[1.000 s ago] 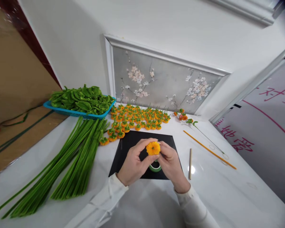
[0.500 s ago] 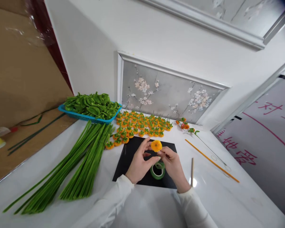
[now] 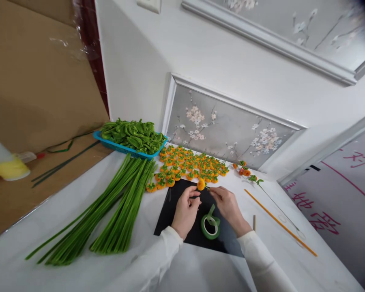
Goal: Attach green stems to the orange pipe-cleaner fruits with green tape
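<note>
A small orange pipe-cleaner flower [image 3: 201, 184] is held up over the black mat [image 3: 168, 217], its head turned toward the left. Between thumb and fingers, my right hand [image 3: 228, 206] pinches its thin stem just behind the head. My left hand [image 3: 186, 213] is beside the flower, fingers curled and thumb apart, with nothing visible in it. A roll of green floral tape [image 3: 211, 237] lies on the mat below the hands, its loose end sticking up.
Behind the mat sit many orange flowers [image 3: 188, 162] with green backs. Green pipe cleaners [image 3: 109, 215] lie left, below a blue tray [image 3: 124, 149] of green loops. On the right are an orange pipe cleaner [image 3: 280, 221], a short stick [image 3: 254, 222] and a wire-stemmed flower spray [image 3: 253, 177].
The flower has turned from facing the camera to sideways. My left hand has drawn slightly away from my right, and the view has shifted so the table appears further right.
</note>
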{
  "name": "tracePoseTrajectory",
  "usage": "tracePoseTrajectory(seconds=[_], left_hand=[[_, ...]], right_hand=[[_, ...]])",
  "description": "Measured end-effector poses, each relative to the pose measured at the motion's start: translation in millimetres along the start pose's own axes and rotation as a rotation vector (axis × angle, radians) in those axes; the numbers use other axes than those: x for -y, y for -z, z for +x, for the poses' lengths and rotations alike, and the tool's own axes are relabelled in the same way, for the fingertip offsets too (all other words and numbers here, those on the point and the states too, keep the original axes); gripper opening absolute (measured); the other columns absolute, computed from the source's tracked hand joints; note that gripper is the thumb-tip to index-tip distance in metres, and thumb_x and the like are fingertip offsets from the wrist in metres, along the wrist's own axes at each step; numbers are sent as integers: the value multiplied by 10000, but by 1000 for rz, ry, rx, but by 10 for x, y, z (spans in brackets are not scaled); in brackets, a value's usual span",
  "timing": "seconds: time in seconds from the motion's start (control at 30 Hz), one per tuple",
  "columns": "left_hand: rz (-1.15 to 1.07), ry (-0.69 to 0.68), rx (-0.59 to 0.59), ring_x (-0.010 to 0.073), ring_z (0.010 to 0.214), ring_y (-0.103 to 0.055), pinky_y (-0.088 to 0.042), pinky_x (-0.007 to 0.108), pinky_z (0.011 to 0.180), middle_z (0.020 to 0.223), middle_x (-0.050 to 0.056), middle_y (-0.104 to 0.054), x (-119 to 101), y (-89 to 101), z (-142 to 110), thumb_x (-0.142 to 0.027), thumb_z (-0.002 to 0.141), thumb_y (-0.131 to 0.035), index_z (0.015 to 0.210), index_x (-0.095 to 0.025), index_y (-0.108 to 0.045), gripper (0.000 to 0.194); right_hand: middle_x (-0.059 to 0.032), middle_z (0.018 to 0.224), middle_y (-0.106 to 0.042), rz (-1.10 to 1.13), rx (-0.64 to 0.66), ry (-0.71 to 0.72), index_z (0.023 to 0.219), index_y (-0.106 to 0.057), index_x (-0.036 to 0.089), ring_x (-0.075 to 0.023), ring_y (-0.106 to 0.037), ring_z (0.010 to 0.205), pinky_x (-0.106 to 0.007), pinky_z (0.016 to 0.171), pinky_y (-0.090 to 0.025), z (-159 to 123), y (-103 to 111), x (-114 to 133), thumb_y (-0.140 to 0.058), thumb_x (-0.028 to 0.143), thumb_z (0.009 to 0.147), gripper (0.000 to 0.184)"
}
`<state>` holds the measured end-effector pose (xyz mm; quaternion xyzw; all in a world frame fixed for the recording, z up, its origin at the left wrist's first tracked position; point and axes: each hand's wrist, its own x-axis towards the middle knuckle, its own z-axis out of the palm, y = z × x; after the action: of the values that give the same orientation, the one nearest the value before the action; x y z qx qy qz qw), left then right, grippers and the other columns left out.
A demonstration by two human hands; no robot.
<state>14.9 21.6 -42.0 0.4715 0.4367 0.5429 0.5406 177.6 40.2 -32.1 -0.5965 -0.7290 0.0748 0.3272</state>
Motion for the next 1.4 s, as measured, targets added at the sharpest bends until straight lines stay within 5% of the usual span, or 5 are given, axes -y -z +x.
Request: tracePoseTrajectory(seconds=[0.23,0.57,1.0,1.3,1.4], left_hand=[[-14,57,-46,138,729,-624,-528,281,670,999,87,-625,-55,-4,-23,-174,769,-541,1051,-160,-569,284],[18,77,-30,138,715,-628,-518,265,632,1003,96,-637,-48,0,-11,-152,759,-542,1019,-156,-601,266],[-72,165,-68,94,584,-563,-393,180,491,718,-17,-569,-42,-23,-29,-238,741,-580,828,-178,-564,107],[-120,112,-13,81,464,-437,-312,196,458,530,-47,-480,-8,-38,-35,-343,807,-513,637,-173,-482,243],[-131,116,-30,83,472,-443,-311,197,453,551,-42,-494,1,-33,-38,-357,814,-508,660,-172,-490,241]], right_hand=[[-68,909,-627,-603,80,122,975,-679,249,-199,-557,902,-259,676,-386,253,124,175,-454,120,882,275],[-118,997,-581,-838,204,254,934,-655,186,-240,-501,979,-317,731,-364,628,-15,385,-486,147,887,180],[-91,993,-637,-585,118,271,1070,-643,258,-223,-523,966,-324,799,-331,645,64,666,-474,212,915,234],[-70,1006,-686,-307,114,224,1181,-585,255,-179,-650,825,-244,693,-425,746,-314,946,-482,275,918,283],[-89,885,-709,-283,151,170,1018,-666,212,-203,-667,767,-258,664,-443,815,-454,905,-532,263,886,195]])
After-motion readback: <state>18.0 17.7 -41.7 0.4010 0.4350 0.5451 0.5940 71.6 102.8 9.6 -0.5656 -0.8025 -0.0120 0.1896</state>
